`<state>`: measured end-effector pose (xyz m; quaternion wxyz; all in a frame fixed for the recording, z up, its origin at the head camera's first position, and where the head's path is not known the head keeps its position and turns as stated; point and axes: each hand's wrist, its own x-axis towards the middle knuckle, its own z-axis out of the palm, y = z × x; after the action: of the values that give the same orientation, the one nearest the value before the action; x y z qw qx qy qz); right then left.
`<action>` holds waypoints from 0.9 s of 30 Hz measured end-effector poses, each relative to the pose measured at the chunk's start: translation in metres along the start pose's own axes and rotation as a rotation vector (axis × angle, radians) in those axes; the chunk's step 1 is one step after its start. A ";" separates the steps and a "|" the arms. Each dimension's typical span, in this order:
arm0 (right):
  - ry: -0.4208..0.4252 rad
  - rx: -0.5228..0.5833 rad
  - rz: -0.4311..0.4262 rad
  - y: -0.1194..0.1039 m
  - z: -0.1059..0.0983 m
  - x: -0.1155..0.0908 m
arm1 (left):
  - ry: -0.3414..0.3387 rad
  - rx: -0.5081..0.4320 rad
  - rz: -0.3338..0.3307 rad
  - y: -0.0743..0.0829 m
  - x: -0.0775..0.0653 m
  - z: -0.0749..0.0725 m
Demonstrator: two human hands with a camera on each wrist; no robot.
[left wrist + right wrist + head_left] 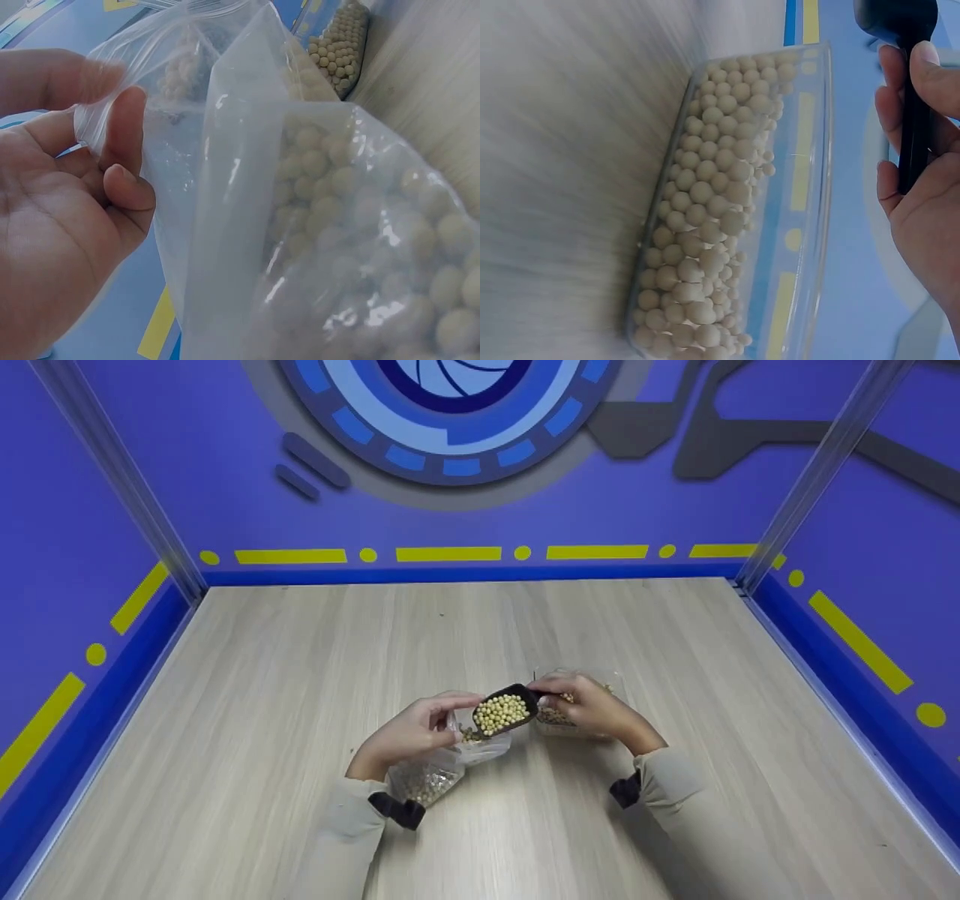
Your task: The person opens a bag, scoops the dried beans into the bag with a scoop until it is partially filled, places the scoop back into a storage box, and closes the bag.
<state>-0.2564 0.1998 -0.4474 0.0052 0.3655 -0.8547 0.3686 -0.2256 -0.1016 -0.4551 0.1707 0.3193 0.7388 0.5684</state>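
My left hand (pixel 409 735) pinches the rim of a clear plastic bag (pixel 486 750) between thumb and fingers, with its mouth spread. Some round, pale yellow beans show inside it. Over that mouth, my right hand (pixel 592 709) grips a black scoop (pixel 911 135) by the handle. The scoop's bowl is heaped with beans (pixel 502 714) and tilts down slightly toward the bag. A second clear bag (pixel 360 247), with beans inside, lies below the left wrist. Under the right hand stands a clear plastic box (pixel 821 187) partly filled with beans.
The wood-grain table (pixel 300 660) carries everything. Blue panels (pixel 450 521) with yellow marks enclose its back and sides. Black camera straps (pixel 626 790) circle both wrists.
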 end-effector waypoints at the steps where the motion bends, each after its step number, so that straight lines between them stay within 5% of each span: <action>1: 0.001 -0.004 0.000 -0.001 0.000 0.000 | 0.001 -0.001 -0.004 0.000 0.000 0.000; 27: 0.045 -0.202 -0.043 -0.012 -0.001 0.004 | 0.022 0.020 -0.015 0.001 -0.001 -0.001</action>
<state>-0.2521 0.1929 -0.4381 0.0691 0.3729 -0.8791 0.2887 -0.2247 -0.1028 -0.4541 0.1636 0.3089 0.7487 0.5632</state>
